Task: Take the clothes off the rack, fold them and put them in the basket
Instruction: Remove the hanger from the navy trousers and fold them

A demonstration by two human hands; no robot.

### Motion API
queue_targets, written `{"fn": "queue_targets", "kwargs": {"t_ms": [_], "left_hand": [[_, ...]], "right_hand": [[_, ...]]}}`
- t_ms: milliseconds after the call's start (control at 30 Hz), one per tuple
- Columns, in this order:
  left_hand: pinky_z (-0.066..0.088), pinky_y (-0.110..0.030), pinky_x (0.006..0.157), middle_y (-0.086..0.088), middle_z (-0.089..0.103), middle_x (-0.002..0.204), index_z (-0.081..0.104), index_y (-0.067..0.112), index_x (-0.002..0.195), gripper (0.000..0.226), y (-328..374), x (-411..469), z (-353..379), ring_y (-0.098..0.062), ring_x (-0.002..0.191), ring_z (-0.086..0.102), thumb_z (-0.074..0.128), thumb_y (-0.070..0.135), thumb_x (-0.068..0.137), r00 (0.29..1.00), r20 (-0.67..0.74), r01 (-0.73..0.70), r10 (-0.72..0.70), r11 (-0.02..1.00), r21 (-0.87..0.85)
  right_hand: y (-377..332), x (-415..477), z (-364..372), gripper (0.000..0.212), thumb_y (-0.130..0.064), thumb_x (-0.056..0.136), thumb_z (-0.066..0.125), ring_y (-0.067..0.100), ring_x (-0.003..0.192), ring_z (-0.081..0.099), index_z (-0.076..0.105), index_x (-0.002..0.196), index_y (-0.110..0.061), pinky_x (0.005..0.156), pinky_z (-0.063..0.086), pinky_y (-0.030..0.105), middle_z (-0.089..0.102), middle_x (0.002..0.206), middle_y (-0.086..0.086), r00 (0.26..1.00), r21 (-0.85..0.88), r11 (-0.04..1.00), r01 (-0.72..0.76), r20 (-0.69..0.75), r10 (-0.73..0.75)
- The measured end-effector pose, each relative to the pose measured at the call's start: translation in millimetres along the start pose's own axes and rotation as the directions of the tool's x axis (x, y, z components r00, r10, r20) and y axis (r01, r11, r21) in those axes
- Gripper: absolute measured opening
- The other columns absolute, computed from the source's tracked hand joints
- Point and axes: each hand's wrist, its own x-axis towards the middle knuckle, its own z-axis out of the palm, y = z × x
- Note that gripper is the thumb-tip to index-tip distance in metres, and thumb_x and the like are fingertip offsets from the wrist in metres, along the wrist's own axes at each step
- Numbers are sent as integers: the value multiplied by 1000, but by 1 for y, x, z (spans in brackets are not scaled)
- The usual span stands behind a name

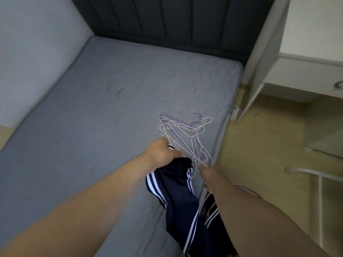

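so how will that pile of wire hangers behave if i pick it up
The wire hangers are interlocked, so they would probably lift as one tangled clump. Thin wire suggests they are light and slightly springy. Their hooks might snag the navy track pants close by.

This is a bedroom in a home. A bed (111, 108) with a grey quilted mattress fills the middle. A dark padded headboard (167, 15) stands at the bed's far end. Right of the bed is a white desk (306, 71) with a knobbed drawer, on wood-look floor (259, 136). Wire clothes hangers (185, 132) sit over the bed's right edge.
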Motion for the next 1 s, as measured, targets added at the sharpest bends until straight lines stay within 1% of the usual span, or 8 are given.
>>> {"fn": "queue_targets", "kwargs": {"t_ms": [133, 267, 333, 400, 467, 567, 700, 1000], "left_hand": [[34, -3, 41, 15, 51, 64, 50, 27, 66, 36, 4, -5, -8, 3, 58, 47, 75, 12, 85, 996, 91, -6, 6, 1000, -5], [37, -7, 46, 15, 56, 54, 56, 17, 65, 27, 14, -22, -15, -1, 53, 54, 80, 10, 75, 987, 158, -41, 34, 998, 42], [46, -21, 60, 3, 64, 69, 63, 8, 77, 28, 26, -37, -19, -13, 67, 59, 84, 20, 63, 977, 191, -110, 89, 989, 103], [48, -33, 66, -8, 70, 85, 64, 13, 76, 29, 40, -54, -23, -23, 75, 61, 80, 25, 55, 962, 221, -198, 162, 968, 152], [50, -32, 66, 0, 73, 88, 58, 21, 67, 22, 57, -78, -29, -20, 81, 67, 79, 15, 62, 934, 255, -299, 251, 938, 174], [41, -20, 56, 19, 70, 75, 41, 15, 69, 32, 85, -126, -44, 2, 65, 60, 69, -1, 72, 872, 316, -438, 374, 884, 162], [37, -32, 67, 16, 74, 98, 33, 14, 68, 39, 119, -186, -68, -20, 81, 58, 67, -3, 70, 772, 332, -611, 542, 777, 152], [46, -22, 71, 20, 72, 106, 43, 8, 75, 29, 199, -317, -87, -5, 84, 64, 71, 3, 81, 539, 94, -841, 837, 528, 122]], "right_hand": [[-4, -11, 2, 49, -4, 98, 50, 19, 99, 39, 43, 146, 1, 89, 41, 31, 51, 145, 18, 993, 95, 994, -57, 109, 46], [-16, -50, -2, 68, 12, 89, 49, 15, 102, 53, 42, 150, -16, 81, 45, 7, 58, 120, 6, 972, 256, 948, 191, 85, -219], [-20, -59, -1, 62, 1, 82, 54, 15, 109, 56, 56, 140, -22, 103, 47, 26, 58, 122, 4, 933, 240, 906, 349, -1, -359], [-11, -45, 8, 50, -17, 75, 56, 17, 104, 61, 66, 121, -33, 102, 49, 40, 60, 118, 6, 898, 180, 881, 438, -54, -436], [-5, -42, 6, 46, -29, 70, 51, 24, 104, 62, 69, 112, -31, 100, 49, 37, 60, 117, 9, 915, 129, 907, 401, -100, -390], [-27, -125, -49, 52, -28, 74, 48, 31, 115, 57, 66, 123, -21, 100, 44, 29, 61, 125, 11, 941, 41, 946, 323, -124, -316], [-18, -194, -108, 33, -12, 87, 55, 30, 111, 62, 61, 119, -17, 91, 50, 31, 66, 119, 9, 975, 69, 987, 148, -179, -134], [17, -377, -204, 10, -6, 81, 53, 26, 71, 55, 61, 79, -12, 61, 41, 26, 60, 73, 4, 853, 369, 904, 215, -522, 10]]}}
